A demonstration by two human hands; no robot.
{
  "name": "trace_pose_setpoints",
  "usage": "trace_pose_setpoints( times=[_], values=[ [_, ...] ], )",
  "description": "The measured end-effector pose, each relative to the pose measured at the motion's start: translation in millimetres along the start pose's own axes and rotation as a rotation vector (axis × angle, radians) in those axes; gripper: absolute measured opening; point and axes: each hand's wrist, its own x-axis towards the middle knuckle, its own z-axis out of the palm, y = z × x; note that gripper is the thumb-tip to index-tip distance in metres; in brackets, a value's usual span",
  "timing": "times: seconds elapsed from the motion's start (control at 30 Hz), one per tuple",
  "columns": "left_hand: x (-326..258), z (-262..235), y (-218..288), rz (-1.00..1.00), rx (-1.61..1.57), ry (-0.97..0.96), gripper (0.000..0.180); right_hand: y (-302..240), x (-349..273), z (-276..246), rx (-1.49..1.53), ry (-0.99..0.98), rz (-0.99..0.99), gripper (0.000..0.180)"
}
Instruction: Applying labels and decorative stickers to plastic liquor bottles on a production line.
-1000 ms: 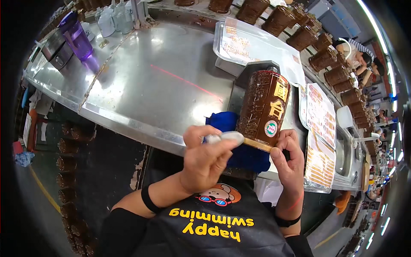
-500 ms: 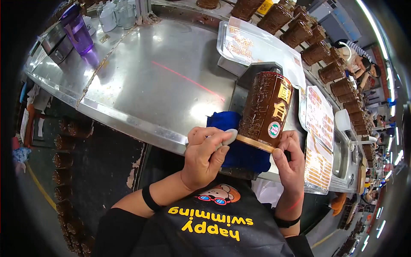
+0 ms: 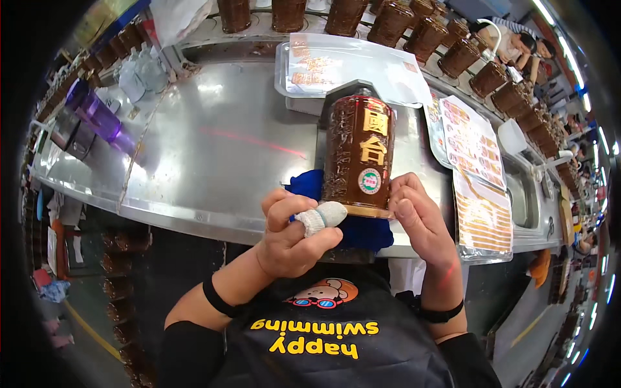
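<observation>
Largest item from where I stand: a metal bench (image 3: 213,155), bare and shiny over much of its left part. Person stands at its near edge in a black apron (image 3: 317,365) with yellow lettering and a cartoon figure.

Along the bench's far side runs a row of brown bottles (image 3: 393,22). In front of them lies a pale tray (image 3: 362,64) covered by a mostly white sheet.

Main specimen: one brown bottle (image 3: 349,155), directly ahead of the person, base toward them, seated against a dark angular holder (image 3: 321,137). Raised gold characters run down its face.

To its right: a gold-striped sheet (image 3: 482,216), well apart from the bottle. Blue cloth (image 3: 365,236) lies under the base end.

Left hand (image 3: 284,239): curled narrow, thumb below the forefinger, near the left end of the base. Whether it holds anything beyond what it wears, I cannot tell.

Right hand (image 3: 424,226): thumb and forefinger close together at the base's right corner; spacing narrow. Cannot tell whether anything is pinched between them.

A gold band (image 3: 365,211) crosses the base between the two hands. White knit finger cover (image 3: 323,218) on the left hand, its tip at the band; contact uncertain.

Smallest: a round green-and-white sticker (image 3: 370,181), low on the bottle's face.
</observation>
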Motion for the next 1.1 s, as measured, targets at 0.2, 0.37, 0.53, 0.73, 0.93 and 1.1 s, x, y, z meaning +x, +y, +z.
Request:
trace_pose_setpoints(
  times=[0.2, 0.37, 0.53, 0.73, 0.93, 1.1],
  values=[
    [14, 5, -10, 0.219, -0.027, -0.071, 0.031, 4, 0, -9, 0.056, -0.047, 0.005, 0.039],
    [28, 7, -11, 0.264, -0.050, -0.101, 0.024, 13, 1, -17, 0.042, -0.107, -0.067, 0.024],
    [25, 6, -8, 0.163, -0.114, -0.123, 0.028, 2, 1, -23, 0.125, -0.113, -0.021, 0.029],
    [24, 7, -9, 0.182, -0.094, -0.122, 0.026, 19, -7, -24, 0.096, -0.095, 0.039, 0.029],
    [42, 8, -13, 0.399, -0.029, -0.209, 0.025, 22, -9, -22, 0.144, -0.085, 0.092, 0.027],
    [55, 13, -11, 0.476, -0.017, -0.256, 0.024, 24, -10, -24, 0.112, -0.101, 0.067, 0.029]
  ],
)
